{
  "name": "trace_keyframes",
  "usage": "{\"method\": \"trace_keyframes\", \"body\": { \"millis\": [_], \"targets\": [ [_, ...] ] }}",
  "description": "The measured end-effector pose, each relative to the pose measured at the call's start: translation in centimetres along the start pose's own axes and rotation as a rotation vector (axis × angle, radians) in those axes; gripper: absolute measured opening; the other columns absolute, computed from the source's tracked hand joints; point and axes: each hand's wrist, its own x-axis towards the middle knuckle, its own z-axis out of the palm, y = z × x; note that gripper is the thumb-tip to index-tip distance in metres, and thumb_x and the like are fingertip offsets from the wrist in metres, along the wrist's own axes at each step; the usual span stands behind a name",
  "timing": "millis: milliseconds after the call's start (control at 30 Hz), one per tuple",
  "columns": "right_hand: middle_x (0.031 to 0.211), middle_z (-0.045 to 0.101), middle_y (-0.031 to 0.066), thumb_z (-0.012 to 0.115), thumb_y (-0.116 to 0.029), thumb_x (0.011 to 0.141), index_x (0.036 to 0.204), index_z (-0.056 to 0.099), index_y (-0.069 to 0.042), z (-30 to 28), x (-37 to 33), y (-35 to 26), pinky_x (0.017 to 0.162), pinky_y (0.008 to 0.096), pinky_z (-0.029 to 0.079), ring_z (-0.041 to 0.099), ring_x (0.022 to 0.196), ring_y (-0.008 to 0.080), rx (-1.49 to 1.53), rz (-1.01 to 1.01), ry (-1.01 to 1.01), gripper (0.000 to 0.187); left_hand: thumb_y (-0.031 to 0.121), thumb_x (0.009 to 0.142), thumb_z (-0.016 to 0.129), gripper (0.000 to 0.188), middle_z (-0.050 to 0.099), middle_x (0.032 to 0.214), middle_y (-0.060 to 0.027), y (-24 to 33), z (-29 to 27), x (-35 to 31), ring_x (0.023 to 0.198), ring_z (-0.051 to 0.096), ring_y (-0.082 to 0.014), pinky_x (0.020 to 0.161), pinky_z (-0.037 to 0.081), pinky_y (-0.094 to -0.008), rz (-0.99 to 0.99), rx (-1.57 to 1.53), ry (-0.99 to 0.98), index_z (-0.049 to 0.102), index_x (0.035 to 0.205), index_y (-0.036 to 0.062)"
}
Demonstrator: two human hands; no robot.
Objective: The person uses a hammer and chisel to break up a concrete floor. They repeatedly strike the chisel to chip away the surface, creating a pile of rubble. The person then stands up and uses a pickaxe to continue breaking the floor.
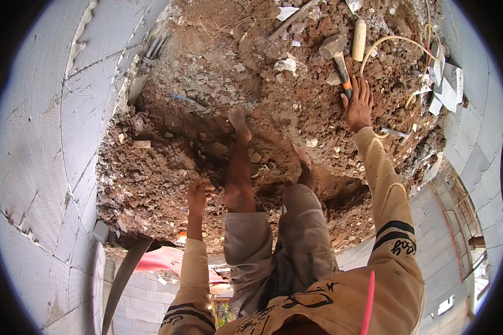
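Note:
My right hand [359,106] reaches out onto the brown soil with its fingers apart. Its thumb lies beside the black and orange handle of a hammer [342,71], and the fingers do not wrap round it. The hammer's dirt-covered head points away from me. Just beyond lies a tool with a pale rounded handle [359,40], its far part cut off by the upper edge. My left hand [199,193] is held near my left knee, fingers curled in, with nothing seen in it. My bare feet stand in a dug hollow [207,139].
Grey block walls [44,128] rise at both sides. A yellowish hose or cable [394,38] curves past the hammer, near white torn sheets [449,89]. A blue stick-like piece [187,100] lies at the left. Below are a dark plank [126,279] and red sheeting [159,261].

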Motion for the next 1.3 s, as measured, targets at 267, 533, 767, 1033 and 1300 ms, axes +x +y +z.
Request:
{"method": "trace_keyframes", "body": {
  "millis": [267,533,767,1033,1300],
  "targets": [
    [0.158,0.024,0.0171,0.046,-0.040,0.101,0.155,0.025,-0.012,0.4,-0.3,0.7,0.113,0.0630,0.022,0.023,0.146,0.0407,0.025,-0.046,0.047,0.064,0.024,0.100,0.055,0.022,0.070,0.084,-0.0084,-8.5,6.3,-5.2,0.066,0.066,-0.0140,0.059,0.052,-0.0273,-0.068,-0.229,0.110,0.063,0.110,0.0052],
    [0.158,0.024,0.0167,0.042,-0.045,0.103,0.154,0.027,-0.012,1.1,-1.2,1.1,0.108,0.0683,0.027,0.025,0.144,0.0417,-0.023,-0.103,0.069,0.062,0.020,0.098,0.053,0.024,0.070,0.085,-0.0105,-25.6,19.1,-17.4,0.069,0.067,-0.0174,0.059,0.052,-0.0298,-0.197,-0.446,0.262,0.062,0.109,0.0007],
    [0.158,0.024,0.0155,0.042,-0.048,0.102,0.153,0.028,-0.014,3.1,-0.7,1.9,0.107,0.0699,0.028,0.025,0.143,0.0423,0.007,-0.124,0.157,0.062,0.018,0.097,0.054,0.024,0.070,0.086,-0.0119,-36.3,26.3,-22.7,0.071,0.068,-0.0197,0.063,0.055,-0.0318,-0.150,-0.441,0.194,0.061,0.110,-0.0013],
    [0.156,0.028,0.0163,0.044,-0.052,0.100,0.151,0.032,-0.015,4.0,-0.7,2.8,0.103,0.0703,0.030,0.029,0.141,0.0418,0.012,-0.162,0.254,0.064,0.026,0.098,0.057,0.030,0.072,0.089,-0.0108,-38.6,28.0,-22.9,0.074,0.069,-0.0196,0.065,0.055,-0.0319,-0.140,-0.527,0.284,0.062,0.111,-0.0001],
    [0.156,0.025,0.0203,0.048,-0.046,0.100,0.151,0.032,-0.011,2.2,-0.6,2.2,0.106,0.0713,0.024,0.026,0.141,0.0444,0.057,-0.161,0.197,0.064,0.027,0.095,0.058,0.028,0.070,0.086,-0.0081,-31.1,30.8,-18.2,0.074,0.066,-0.0144,0.066,0.052,-0.0298,0.013,-0.589,0.174,0.063,0.108,0.0034]
  ]
}}
